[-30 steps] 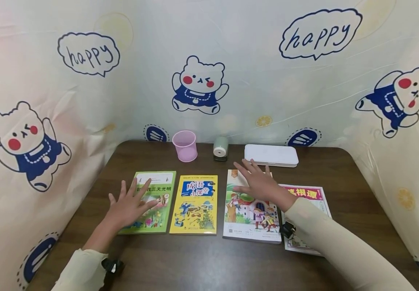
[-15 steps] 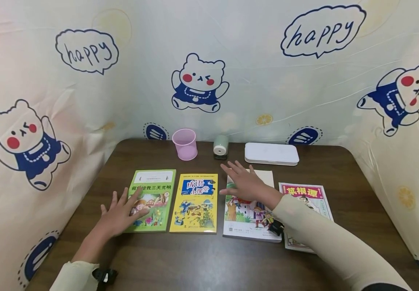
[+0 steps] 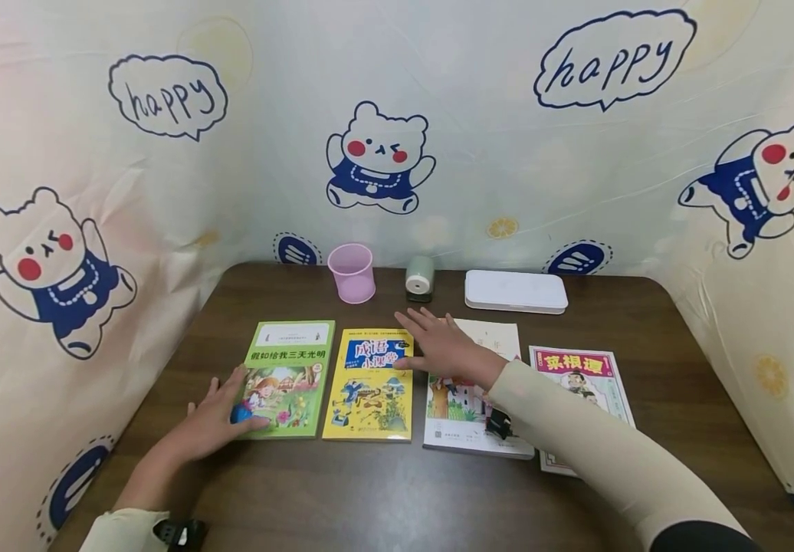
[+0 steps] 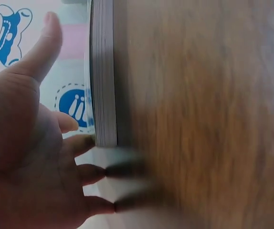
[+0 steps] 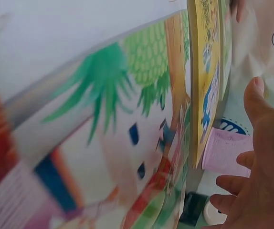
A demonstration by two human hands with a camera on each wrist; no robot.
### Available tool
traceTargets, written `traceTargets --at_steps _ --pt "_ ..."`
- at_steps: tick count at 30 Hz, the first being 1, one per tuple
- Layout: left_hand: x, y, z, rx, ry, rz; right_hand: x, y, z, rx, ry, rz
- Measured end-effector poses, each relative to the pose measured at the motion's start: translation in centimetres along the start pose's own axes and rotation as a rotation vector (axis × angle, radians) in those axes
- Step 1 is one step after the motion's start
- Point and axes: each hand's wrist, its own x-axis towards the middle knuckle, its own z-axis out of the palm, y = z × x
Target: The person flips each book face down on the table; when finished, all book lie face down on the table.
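My left hand [image 3: 209,423] is at the lower left corner of a green book [image 3: 290,383], thumb over its cover and fingers along its left side. In the left wrist view its fingertips meet the table beside the book's page edge [image 4: 103,71]; its grip holds nothing. My right hand [image 3: 448,349] is spread above a white-bordered picture book [image 3: 466,437], its fingers reaching over the right edge of a yellow book [image 3: 362,406]. Whether it touches either cover cannot be told. The right wrist view shows that hand [image 5: 270,162] with fingers extended and nothing held.
A pink-titled booklet [image 3: 576,364] lies at the right, partly under my right sleeve. Along the back of the table stand a pink cup [image 3: 353,276], a small green-and-white device like a pencil sharpener [image 3: 419,277] and a white flat case [image 3: 516,291]. A printed curtain surrounds the table.
My left hand has slid left and nearer to me, off most of the green book's cover. My right hand has moved left from the picture book towards the yellow book. The books stay put.
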Motion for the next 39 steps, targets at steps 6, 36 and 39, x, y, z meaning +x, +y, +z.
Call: traceTargets --at_steps 6,36,39 --pt "-0.2 -1.2 -0.5 -0.068 -0.049 -0.026 1.5 -0.8 0.6 0.013 -0.040 -0.003" --pt "-0.3 -1.9 -1.0 -0.038 -0.066 -0.042 8.9 -5.0 1.9 0.128 -0.150 -0.031" --pt "-0.3 -1.9 -1.0 -0.032 -0.072 -0.049 9.2 -5.4 2.0 0.137 -0.158 -0.021"
